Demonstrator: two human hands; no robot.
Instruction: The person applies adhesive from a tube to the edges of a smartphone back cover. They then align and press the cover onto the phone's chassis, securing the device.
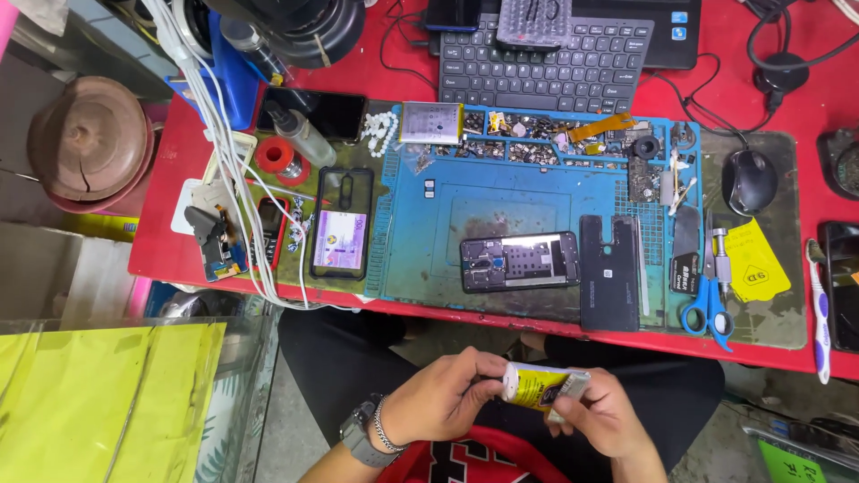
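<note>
Head view, left to right: a round brown lid point(87, 139) sits at the far left beside the red table point(787, 27), with a yellow plastic sheet point(98, 394) below it. White cables point(224, 152) run down the table's left portion past a clear squeeze bottle point(304, 136) and a red tape roll point(277, 156). A phone in a black case point(340, 234) lies just beside the left edge of the blue work mat point(420, 250), screen lit. On the mat's centre lies an opened phone body point(519, 261), its internal frame exposed; just beside it on the right lies a black back cover point(610, 273). Small parts fill the mat's upper compartments. A black keyboard point(546, 63) sits behind the mat. Blue-handled scissors point(709, 304) lie right of the cover, with a yellow tag point(756, 261) and a black mouse point(748, 181) further right. Below the table edge, above the lap, the left hand point(443, 394), wearing a watch and a chain bracelet at the wrist, pinches the white cap end of a yellow tube point(541, 386). The right hand point(599, 416) clasps the tube's other end, fingers closed around it. The tube lies roughly level between both hands, well apart from the opened phone body.
</note>
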